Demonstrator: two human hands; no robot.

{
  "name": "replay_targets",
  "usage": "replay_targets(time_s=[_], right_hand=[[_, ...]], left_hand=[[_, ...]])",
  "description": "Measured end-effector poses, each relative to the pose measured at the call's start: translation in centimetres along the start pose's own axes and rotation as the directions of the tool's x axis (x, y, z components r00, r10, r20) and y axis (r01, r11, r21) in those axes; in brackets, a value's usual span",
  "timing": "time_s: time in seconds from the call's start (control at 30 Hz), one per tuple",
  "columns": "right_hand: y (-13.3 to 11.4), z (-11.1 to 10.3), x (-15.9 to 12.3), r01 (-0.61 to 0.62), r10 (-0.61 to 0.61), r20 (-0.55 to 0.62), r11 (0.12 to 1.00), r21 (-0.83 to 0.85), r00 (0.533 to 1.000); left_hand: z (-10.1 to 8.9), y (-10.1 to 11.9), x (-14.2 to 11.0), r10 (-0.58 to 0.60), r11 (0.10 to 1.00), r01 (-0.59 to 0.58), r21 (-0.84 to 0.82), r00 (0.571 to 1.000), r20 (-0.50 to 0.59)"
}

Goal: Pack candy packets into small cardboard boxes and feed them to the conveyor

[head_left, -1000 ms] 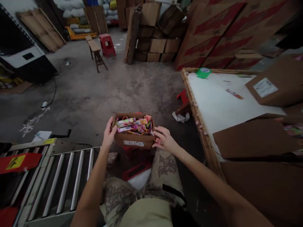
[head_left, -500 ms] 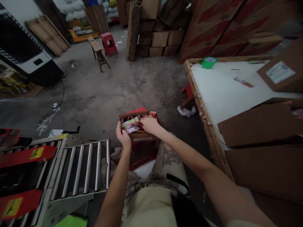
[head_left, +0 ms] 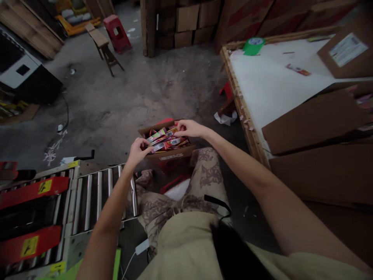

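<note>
A cardboard box [head_left: 171,154] stands low in front of my knees, filled with slim, brightly coloured wrapped packets [head_left: 171,143]. My left hand [head_left: 138,152] is over its left side, thumb and fingers closed about the end of a long thin packet [head_left: 163,137]. At the far right side, my right hand [head_left: 190,128] pinches the other end of what looks like the same packet. Loose packets lie below and around it at mixed angles. The exact grip of the fingertips is too small to make out.
A roller conveyor [head_left: 93,198] with red parts is at my left. To the right, a white-topped table [head_left: 262,93] with a wooden edge bears green tape [head_left: 253,46], a loose packet and cardboard boxes [head_left: 317,171]. A red stool [head_left: 117,34] and wooden bench [head_left: 100,39] stand ahead.
My left hand has gone from the box's outer left side to the packets' left end. My right hand has shifted from the middle to the right end. The view has tilted down.
</note>
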State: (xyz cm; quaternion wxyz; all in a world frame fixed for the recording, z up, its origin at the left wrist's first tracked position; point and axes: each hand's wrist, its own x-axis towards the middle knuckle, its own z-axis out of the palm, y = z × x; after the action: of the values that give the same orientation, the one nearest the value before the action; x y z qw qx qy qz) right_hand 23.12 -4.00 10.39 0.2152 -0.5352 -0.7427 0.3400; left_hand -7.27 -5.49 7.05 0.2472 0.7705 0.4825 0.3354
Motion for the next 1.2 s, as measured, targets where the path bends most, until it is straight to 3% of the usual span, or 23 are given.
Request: replay_targets(time_s=[0.07, 0.17, 0.3, 0.4, 0.47, 0.5, 0.6, 0.67, 0.7, 0.77, 0.87, 0.93, 1.0, 1.07, 1.1, 1.2], right_hand=[[-0.6, 1.1, 1.6, 0.056, -0.036, 0.176, 0.993, -0.108, 0.984], [-1.3, 3.0, 3.8, 0.12, 0.03, 0.377, 0.922, -0.369, 0.926], [-1.8, 5.3, 5.3, 0.176, 0.153, 0.512, 0.825, -0.537, 0.845], [-2.3, 6.0, 5.4, 0.178, 0.182, 0.558, 0.83, -0.528, 0.81], [-2.3, 5.5, 5.2, 0.18, 0.17, 0.588, 0.853, -0.49, 0.791], [-2.2, 5.1, 5.0, 0.183, 0.155, 0.609, 0.871, -0.455, 0.778], [-1.3, 3.5, 4.4, 0.197, 0.072, 0.688, 0.932, -0.304, 0.722], [-0.6, 2.7, 4.4, 0.188, -0.01, 0.722, 0.968, -0.167, 0.691], [-0.4, 2.4, 4.5, 0.176, -0.03, 0.715, 0.976, -0.131, 0.699], [-0.2, 2.2, 4.6, 0.144, -0.009, 0.626, 0.976, -0.165, 0.779], [-0.6, 2.8, 3.9, 0.081, 0.05, 0.355, 0.935, -0.345, 0.934], [-0.8, 3.7, 2.6, 0.031, 0.042, 0.171, 0.916, -0.4, 0.984], [-0.6, 4.6, 1.2, -0.045, 0.016, -0.072, 0.904, -0.425, 0.997], [-0.2, 5.5, 0.5, -0.071, -0.039, -0.236, 0.896, -0.437, 0.971], [0.0, 5.9, 0.6, -0.044, -0.075, -0.24, 0.889, -0.456, 0.968], [0.6, 6.9, 2.3, 0.11, -0.141, -0.023, 0.853, -0.511, 0.99]], left_hand=[[-0.1, 0.2, 1.6, 0.049, 0.993, -0.071, 0.091, 0.974, 0.221], [1.3, 0.5, 3.7, 0.036, 0.952, -0.184, 0.246, 0.861, 0.508], [3.4, 0.9, 5.9, -0.095, 0.852, -0.303, 0.427, 0.713, 0.695], [2.9, 1.1, 6.3, -0.218, 0.877, -0.219, 0.427, 0.611, 0.761], [1.7, 0.9, 5.7, -0.229, 0.947, -0.061, 0.316, 0.56, 0.796], [0.9, 0.7, 5.2, -0.202, 0.973, 0.02, 0.23, 0.554, 0.808], [-0.7, -0.4, 3.3, -0.081, 0.984, 0.176, -0.04, 0.626, 0.775], [-0.9, -1.1, 2.5, -0.067, 0.963, 0.236, -0.132, 0.682, 0.729], [-0.8, -1.4, 2.3, -0.091, 0.955, 0.263, -0.138, 0.7, 0.708], [-0.1, -1.5, 2.4, -0.179, 0.959, 0.277, -0.06, 0.757, 0.629], [1.1, -0.6, 2.9, -0.321, 0.941, 0.243, 0.236, 0.862, 0.391], [1.6, 0.5, 3.1, -0.352, 0.849, 0.221, 0.479, 0.914, 0.201], [1.8, 1.5, 3.0, -0.313, 0.73, 0.183, 0.658, 0.946, 0.085], [1.6, 2.0, 3.1, -0.249, 0.664, 0.101, 0.74, 0.964, 0.092], [1.5, 2.1, 3.2, -0.226, 0.666, 0.041, 0.745, 0.963, 0.149], [1.3, 1.3, 4.2, -0.191, 0.729, -0.155, 0.666, 0.889, 0.416]])
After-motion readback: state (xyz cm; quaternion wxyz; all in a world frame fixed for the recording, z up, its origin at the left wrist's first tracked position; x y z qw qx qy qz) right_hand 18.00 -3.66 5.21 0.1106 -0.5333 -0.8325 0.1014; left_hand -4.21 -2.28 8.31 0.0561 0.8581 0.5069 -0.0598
